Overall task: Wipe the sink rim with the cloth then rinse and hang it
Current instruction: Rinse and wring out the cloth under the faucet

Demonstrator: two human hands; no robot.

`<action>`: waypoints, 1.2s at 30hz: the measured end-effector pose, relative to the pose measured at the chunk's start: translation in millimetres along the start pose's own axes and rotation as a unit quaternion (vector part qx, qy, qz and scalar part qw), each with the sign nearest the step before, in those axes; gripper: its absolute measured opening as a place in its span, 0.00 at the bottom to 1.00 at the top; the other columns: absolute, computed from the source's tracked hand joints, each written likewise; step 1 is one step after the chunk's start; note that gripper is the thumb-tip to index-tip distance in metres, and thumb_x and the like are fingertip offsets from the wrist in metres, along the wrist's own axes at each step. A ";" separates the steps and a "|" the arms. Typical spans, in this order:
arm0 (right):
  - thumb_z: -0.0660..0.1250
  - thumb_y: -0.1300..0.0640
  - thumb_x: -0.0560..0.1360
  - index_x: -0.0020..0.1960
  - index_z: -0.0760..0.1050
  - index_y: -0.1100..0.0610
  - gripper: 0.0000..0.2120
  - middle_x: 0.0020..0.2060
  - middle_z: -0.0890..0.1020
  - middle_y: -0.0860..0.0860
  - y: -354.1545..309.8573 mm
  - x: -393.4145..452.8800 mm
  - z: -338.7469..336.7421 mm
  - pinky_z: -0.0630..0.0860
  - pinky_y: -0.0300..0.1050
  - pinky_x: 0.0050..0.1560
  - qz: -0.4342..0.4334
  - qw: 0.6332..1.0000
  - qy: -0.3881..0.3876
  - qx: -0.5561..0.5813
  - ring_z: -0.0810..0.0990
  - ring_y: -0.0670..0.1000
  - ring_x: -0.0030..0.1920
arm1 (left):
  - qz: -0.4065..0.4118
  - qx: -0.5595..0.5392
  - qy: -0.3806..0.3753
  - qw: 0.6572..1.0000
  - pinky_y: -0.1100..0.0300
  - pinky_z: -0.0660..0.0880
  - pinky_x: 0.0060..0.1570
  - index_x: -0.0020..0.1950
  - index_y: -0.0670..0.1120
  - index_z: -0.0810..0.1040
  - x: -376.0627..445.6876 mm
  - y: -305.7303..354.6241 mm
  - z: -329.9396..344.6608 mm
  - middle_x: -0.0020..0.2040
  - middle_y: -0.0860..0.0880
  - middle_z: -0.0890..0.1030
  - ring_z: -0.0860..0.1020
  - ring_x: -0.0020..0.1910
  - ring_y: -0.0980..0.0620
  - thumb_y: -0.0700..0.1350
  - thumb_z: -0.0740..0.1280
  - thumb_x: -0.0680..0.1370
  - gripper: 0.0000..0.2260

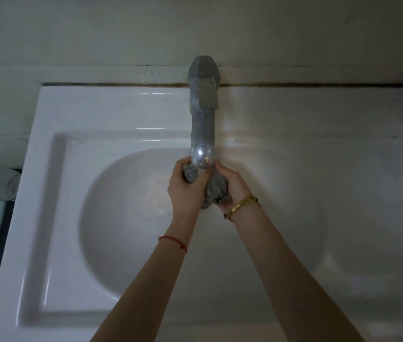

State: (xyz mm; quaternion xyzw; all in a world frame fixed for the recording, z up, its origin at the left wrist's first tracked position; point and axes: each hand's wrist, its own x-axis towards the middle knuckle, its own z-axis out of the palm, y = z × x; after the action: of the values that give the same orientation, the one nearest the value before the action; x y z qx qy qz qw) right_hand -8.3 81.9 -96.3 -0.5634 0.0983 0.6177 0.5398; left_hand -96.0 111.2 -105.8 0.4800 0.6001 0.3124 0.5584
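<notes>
While both hands work over the basin in the head view, the cloth (210, 186) sits bunched into a grey roll directly under the mouth of the tap (203, 119), above the bowl of the sink (55, 169). The left hand (187, 183) curls round its upper end, and the right hand (230, 186) wraps the lower, thicker end, so the cloth is clamped between them with no slack showing. Its long axis runs on a slant, from upper left beside the spout down to lower right toward the right wrist. Neither hand is clearly nearer; they share the roll end to end. This looks like rinsing or wringing, though no water stream is clearly visible.
</notes>
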 end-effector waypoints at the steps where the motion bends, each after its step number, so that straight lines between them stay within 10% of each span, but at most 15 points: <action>1: 0.62 0.48 0.78 0.64 0.74 0.65 0.23 0.60 0.79 0.63 -3.0 0.7 0.8 0.71 0.57 0.67 0.023 1.000 0.005 0.003 0.78 0.61 0.61 | 0.053 0.028 0.002 0.998 0.68 0.76 0.37 0.45 0.49 0.78 -1.4 -1.6 -1.8 0.37 0.55 0.81 0.80 0.37 0.60 0.49 0.74 0.74 0.07; 6: 0.58 0.44 0.78 0.60 0.77 0.60 0.22 0.54 0.81 0.58 0.8 8.3 19.9 0.76 0.53 0.60 0.055 0.997 0.062 -0.008 0.80 0.58 0.54 | 0.165 0.094 0.000 0.982 0.71 0.66 0.27 0.32 0.48 0.72 -5.1 0.3 2.4 0.25 0.55 0.72 0.72 0.26 0.60 0.49 0.70 0.76 0.15; 13: 0.60 0.48 0.76 0.39 0.78 0.54 0.13 0.36 0.82 0.50 19.3 17.6 34.5 0.73 0.40 0.34 -0.056 0.974 0.187 -0.113 0.80 0.51 0.36 | 0.083 0.022 0.025 0.996 0.59 0.72 0.33 0.33 0.52 0.74 12.0 11.7 9.2 0.29 0.54 0.75 0.73 0.30 0.55 0.44 0.70 0.69 0.08; 20: 0.58 0.58 0.75 0.20 0.64 0.52 0.24 0.18 0.69 0.45 34.2 18.0 28.8 0.63 0.41 0.28 -0.235 0.925 0.213 -0.208 0.66 0.45 0.23 | -0.130 -0.115 0.078 0.982 0.58 0.60 0.31 0.25 0.49 0.63 16.8 17.0 13.6 0.26 0.50 0.63 0.62 0.29 0.50 0.32 0.64 0.70 0.19; 26: 0.53 0.50 0.78 0.35 0.64 0.51 0.13 0.24 0.68 0.42 37.9 12.4 -0.1 0.60 0.33 0.25 -0.445 0.793 0.142 -0.392 0.71 0.40 0.26 | -0.351 -0.244 0.059 0.902 0.63 0.75 0.29 0.35 0.43 0.74 12.4 23.0 7.1 0.33 0.46 0.75 0.75 0.32 0.50 0.36 0.67 0.75 0.09; 29: 0.55 0.48 0.79 0.46 0.65 0.46 0.04 0.37 0.75 0.41 34.8 8.1 -2.1 0.70 0.33 0.36 -0.370 0.870 0.113 -0.306 0.75 0.39 0.37 | -0.314 -0.273 -0.007 0.910 0.64 0.79 0.30 0.52 0.38 0.77 4.2 21.1 0.9 0.41 0.43 0.79 0.79 0.40 0.47 0.40 0.65 0.79 0.05; 32: 0.60 0.57 0.80 0.61 0.68 0.52 0.10 0.51 0.78 0.52 24.1 4.8 7.1 0.76 0.49 0.54 -0.209 0.972 0.048 -0.097 0.78 0.52 0.52 | -0.204 -0.187 -0.023 0.961 0.53 0.82 0.53 0.62 0.36 0.76 -5.7 18.0 -2.4 0.55 0.39 0.82 0.82 0.54 0.43 0.38 0.69 0.77 0.15; 36: 0.59 0.52 0.80 0.59 0.77 0.63 0.17 0.53 0.83 0.61 5.6 -3.2 11.1 0.78 0.54 0.56 0.038 0.999 -0.024 0.012 0.83 0.58 0.50 | 0.009 -0.013 0.044 0.999 0.57 0.81 0.46 0.47 0.46 0.81 -7.0 11.6 -6.5 0.41 0.47 0.84 0.82 0.42 0.52 0.40 0.73 0.74 0.04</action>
State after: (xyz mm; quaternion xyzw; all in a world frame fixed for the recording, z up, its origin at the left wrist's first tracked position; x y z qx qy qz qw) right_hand -19.9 86.0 -92.6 -0.5376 0.1139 0.6501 0.5247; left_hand -100.3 109.8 -91.5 0.4638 0.6158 0.3459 0.5348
